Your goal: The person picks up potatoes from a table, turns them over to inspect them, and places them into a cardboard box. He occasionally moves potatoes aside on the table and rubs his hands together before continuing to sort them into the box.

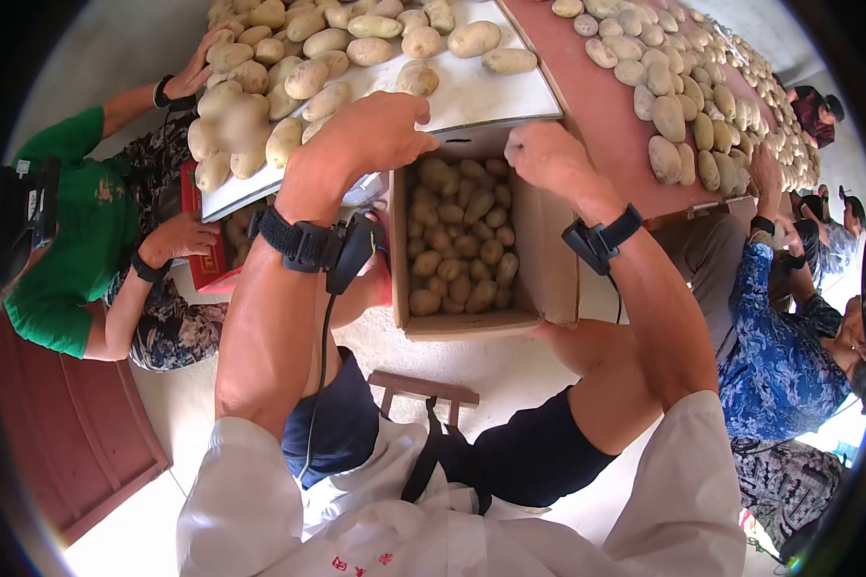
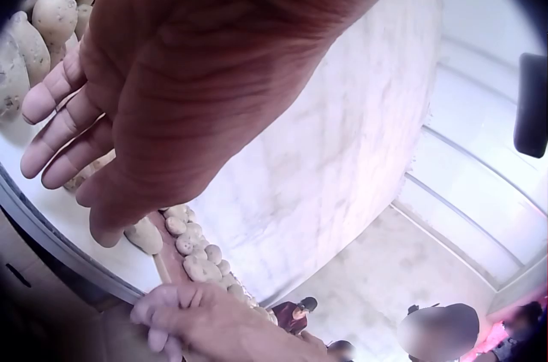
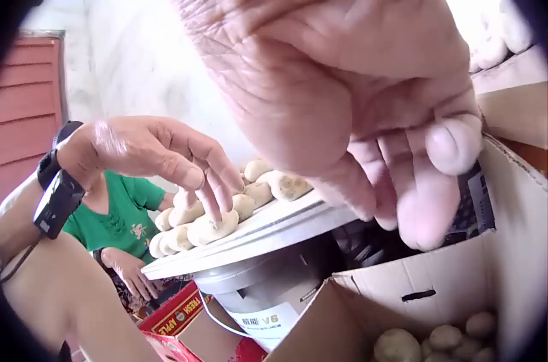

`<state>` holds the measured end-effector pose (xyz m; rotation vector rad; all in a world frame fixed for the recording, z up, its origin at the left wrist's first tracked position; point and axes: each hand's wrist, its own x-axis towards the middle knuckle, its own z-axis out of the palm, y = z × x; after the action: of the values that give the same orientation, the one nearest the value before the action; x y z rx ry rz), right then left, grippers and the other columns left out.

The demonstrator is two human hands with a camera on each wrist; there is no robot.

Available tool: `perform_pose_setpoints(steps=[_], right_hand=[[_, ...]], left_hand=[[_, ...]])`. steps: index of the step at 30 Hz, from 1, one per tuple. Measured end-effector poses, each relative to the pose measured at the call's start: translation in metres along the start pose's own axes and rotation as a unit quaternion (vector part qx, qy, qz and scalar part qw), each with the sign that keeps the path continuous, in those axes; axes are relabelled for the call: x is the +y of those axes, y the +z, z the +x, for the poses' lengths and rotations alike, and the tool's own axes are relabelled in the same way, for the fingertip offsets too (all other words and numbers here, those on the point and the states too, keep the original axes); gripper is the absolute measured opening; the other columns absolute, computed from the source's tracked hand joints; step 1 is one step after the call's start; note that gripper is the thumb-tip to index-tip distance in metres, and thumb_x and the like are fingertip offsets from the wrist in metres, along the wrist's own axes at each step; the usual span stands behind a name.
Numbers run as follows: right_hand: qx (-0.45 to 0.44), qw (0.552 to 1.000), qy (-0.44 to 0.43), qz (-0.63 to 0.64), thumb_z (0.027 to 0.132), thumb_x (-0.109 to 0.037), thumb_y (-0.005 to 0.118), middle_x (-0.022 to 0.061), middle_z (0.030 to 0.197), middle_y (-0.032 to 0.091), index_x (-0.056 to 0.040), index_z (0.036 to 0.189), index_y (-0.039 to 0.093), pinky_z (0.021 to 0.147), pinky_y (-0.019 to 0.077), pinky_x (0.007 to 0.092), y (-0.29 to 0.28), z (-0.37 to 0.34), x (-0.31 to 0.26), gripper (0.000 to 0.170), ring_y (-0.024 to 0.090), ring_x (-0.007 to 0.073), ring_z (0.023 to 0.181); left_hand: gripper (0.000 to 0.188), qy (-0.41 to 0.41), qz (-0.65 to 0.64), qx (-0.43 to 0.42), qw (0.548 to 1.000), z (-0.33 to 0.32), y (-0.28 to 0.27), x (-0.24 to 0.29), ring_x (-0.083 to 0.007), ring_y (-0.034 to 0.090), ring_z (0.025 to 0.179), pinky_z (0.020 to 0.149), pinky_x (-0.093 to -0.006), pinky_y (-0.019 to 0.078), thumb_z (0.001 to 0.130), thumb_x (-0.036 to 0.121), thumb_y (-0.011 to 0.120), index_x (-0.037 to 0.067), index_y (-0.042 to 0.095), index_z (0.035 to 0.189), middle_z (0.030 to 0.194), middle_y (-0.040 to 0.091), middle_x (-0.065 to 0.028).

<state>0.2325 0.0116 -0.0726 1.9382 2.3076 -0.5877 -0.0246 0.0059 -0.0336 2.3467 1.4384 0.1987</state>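
Observed left hand (image 1: 368, 137) at upper centre of the frame, empty, fingers loosely extended, and right hand (image 1: 554, 160) just to its right, loosely curled around nothing visible. Judged part done, with boxed potatoes (image 1: 450, 213) covering the floor of the cardboard box (image 1: 550, 250) at centre and loose potatoes (image 1: 474, 38) left on the white tabletop (image 1: 496, 96), upper left. Counted two hands, one cardboard box, one white tabletop, and dozens of potatoes, too overlapped for exact tally.

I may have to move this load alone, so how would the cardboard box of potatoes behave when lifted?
The cardboard box would probably feel heavy, with so many potatoes crowded inside. Its walls may bow, being cardboard and open-topped. The loose, rounded potatoes would likely roll if it tilted.
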Motion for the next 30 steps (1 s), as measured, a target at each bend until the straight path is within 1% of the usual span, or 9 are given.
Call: perform_pose_setpoints(steps=[1,3,5,7,13,20,23,25,30], right_hand=[[0.001,1.000,0.000,0.000,0.092,-0.021,0.059,0.0204,0.112,0.072,-0.0055,0.102,0.075,0.089,0.0555,0.0512,-0.005,0.002,-0.003,0.024,0.068,0.0416,0.107],[0.159,0.984,0.022,0.071,0.092,-0.022,0.059,0.0209,0.109,0.073,-0.0050,0.098,0.075,0.085,0.0551,0.0533,-0.014,0.009,-0.007,0.024,0.068,0.0424,0.102],[0.166,0.982,0.027,0.088,0.092,-0.022,0.061,0.0194,0.116,0.071,-0.0047,0.105,0.072,0.086,0.0538,0.0528,-0.024,0.018,-0.007,0.024,0.067,0.0419,0.104],[0.272,0.957,-0.043,0.087,0.091,-0.021,0.064,0.0168,0.131,0.065,-0.0069,0.121,0.068,0.093,0.0519,0.0504,-0.020,0.034,0.002,0.034,0.062,0.0378,0.118],[0.323,0.940,-0.094,0.051,0.089,-0.026,0.070,0.0135,0.137,0.057,-0.0141,0.142,0.060,0.105,0.0480,0.0476,0.001,0.094,0.021,0.055,0.052,0.0330,0.132],[0.215,0.976,-0.011,-0.028,0.085,-0.033,0.077,0.0089,0.134,0.055,-0.0198,0.141,0.062,0.104,0.0480,0.0465,-0.024,0.083,0.000,0.059,0.049,0.0340,0.129],[0.214,0.975,-0.027,-0.051,0.085,-0.039,0.077,0.0105,0.130,0.062,-0.0160,0.135,0.065,0.100,0.0496,0.0458,-0.031,0.076,-0.002,0.057,0.055,0.0336,0.125],[0.095,0.995,-0.007,-0.030,0.087,-0.045,0.073,0.0140,0.121,0.070,-0.0114,0.129,0.066,0.096,0.0512,0.0461,-0.039,0.068,-0.010,0.054,0.063,0.0344,0.117],[0.105,0.994,-0.003,-0.010,0.090,-0.046,0.068,0.0182,0.113,0.073,-0.0074,0.123,0.065,0.092,0.0519,0.0469,-0.021,0.049,-0.011,0.051,0.067,0.0362,0.110]], left_hand=[[0.045,0.000,0.000,-0.004,1.000,0.000,-0.001,0.000,-0.0400,0.069,0.098,0.088,-0.0463,0.0533,0.090,0.035,0.068,0.000,0.068,0.119,0.100,0.073,-0.0218],[0.045,-0.001,0.001,-0.007,1.000,0.000,0.000,-0.001,-0.0402,0.068,0.098,0.088,-0.0465,0.0533,0.091,0.035,0.068,0.000,0.068,0.119,0.100,0.073,-0.0216],[0.045,0.007,0.003,0.007,1.000,-0.001,0.003,-0.003,-0.0398,0.069,0.098,0.088,-0.0466,0.0532,0.091,0.035,0.068,0.000,0.068,0.119,0.100,0.073,-0.0209],[0.045,-0.003,0.005,-0.003,1.000,-0.001,0.000,0.000,-0.0397,0.068,0.099,0.089,-0.0467,0.0530,0.091,0.035,0.068,0.001,0.068,0.120,0.100,0.073,-0.0205],[0.044,-0.018,0.009,-0.019,1.000,-0.006,-0.005,-0.002,-0.0390,0.067,0.104,0.091,-0.0466,0.0523,0.093,0.036,0.066,0.003,0.068,0.123,0.106,0.073,-0.0193],[0.045,-0.025,0.017,-0.022,0.999,-0.008,-0.008,-0.003,-0.0369,0.065,0.110,0.095,-0.0456,0.0509,0.094,0.038,0.065,0.005,0.068,0.126,0.111,0.072,-0.0168],[0.046,-0.038,0.013,-0.027,0.999,-0.006,-0.009,-0.001,-0.0368,0.065,0.109,0.095,-0.0455,0.0510,0.094,0.038,0.066,0.005,0.068,0.126,0.111,0.072,-0.0169],[0.046,-0.037,0.012,-0.033,0.999,-0.005,-0.007,-0.002,-0.0368,0.065,0.109,0.095,-0.0455,0.0511,0.094,0.038,0.066,0.005,0.068,0.126,0.111,0.072,-0.0171],[0.046,-0.022,0.003,-0.027,0.999,-0.005,-0.006,-0.001,-0.0372,0.066,0.108,0.094,-0.0451,0.0513,0.093,0.038,0.066,0.004,0.068,0.125,0.111,0.072,-0.0184]])
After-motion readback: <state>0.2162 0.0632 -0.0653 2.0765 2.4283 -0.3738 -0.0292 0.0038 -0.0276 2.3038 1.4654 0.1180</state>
